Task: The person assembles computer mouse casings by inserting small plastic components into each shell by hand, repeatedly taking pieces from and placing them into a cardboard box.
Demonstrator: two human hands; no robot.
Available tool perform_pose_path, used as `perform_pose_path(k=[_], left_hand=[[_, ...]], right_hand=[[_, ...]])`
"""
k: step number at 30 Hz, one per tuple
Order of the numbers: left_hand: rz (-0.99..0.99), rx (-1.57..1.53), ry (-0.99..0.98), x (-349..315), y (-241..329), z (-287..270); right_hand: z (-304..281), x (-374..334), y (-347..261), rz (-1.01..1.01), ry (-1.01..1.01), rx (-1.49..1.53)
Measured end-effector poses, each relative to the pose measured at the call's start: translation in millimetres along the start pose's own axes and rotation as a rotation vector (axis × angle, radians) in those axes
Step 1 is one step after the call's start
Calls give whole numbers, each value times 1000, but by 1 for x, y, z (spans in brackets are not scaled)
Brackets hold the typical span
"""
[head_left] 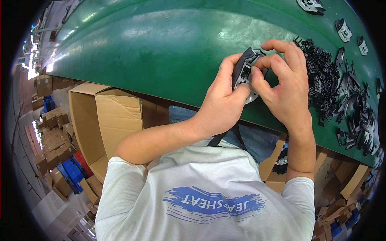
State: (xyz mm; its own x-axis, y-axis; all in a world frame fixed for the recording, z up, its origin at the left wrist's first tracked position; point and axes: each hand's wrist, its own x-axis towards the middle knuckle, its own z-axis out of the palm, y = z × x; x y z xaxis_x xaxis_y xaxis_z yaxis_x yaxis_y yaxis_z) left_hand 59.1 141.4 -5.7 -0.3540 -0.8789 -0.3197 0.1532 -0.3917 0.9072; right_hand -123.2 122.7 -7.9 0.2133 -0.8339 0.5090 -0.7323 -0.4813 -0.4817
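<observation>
My left hand point(223, 100) grips a black and grey plastic housing point(242, 75), its fingers along the outer side and its thumb on the lower inner face. The housing is tilted, with its slotted inside turned toward my right hand point(286, 82). The thumb and index finger of that hand are pinched together at the housing's inner edge. Whatever lies between those fingertips is too small or hidden to make out. A pile of small black plastic clips point(321, 76) lies on the green table just right of my right hand.
The green table point(161, 48) spans the view ahead. More black plastic pieces point(360, 120) lie at the right, and several grey and black housings point(343, 30) at the far right. An open cardboard box point(118, 112) stands against the near edge on the left. Stacked cartons point(54, 140) fill the floor beyond.
</observation>
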Motion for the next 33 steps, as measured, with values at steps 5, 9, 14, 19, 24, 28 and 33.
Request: perform_pose_path(k=[5,9,14,19,24,28,33], left_hand=[[48,10,33,-3,-1,-3],[65,-35,30,-6,7,0],[126,73,11,-9,8,-4],[127,125,-9,-9,2,-10],[143,163,-28,-8,2,-13],[79,27,-12,-5,15,-9],[-10,-14,26,-1,19,-18]], right_hand=[[0,-1,0,39,-25,105],[0,-2,-2,152,-15,398],[-1,-2,-5,210,-54,466],[0,-2,-4,246,-76,515],[-2,-1,-5,291,-88,558],[-6,-2,-6,336,-86,655],[-7,-3,-8,275,-168,662]])
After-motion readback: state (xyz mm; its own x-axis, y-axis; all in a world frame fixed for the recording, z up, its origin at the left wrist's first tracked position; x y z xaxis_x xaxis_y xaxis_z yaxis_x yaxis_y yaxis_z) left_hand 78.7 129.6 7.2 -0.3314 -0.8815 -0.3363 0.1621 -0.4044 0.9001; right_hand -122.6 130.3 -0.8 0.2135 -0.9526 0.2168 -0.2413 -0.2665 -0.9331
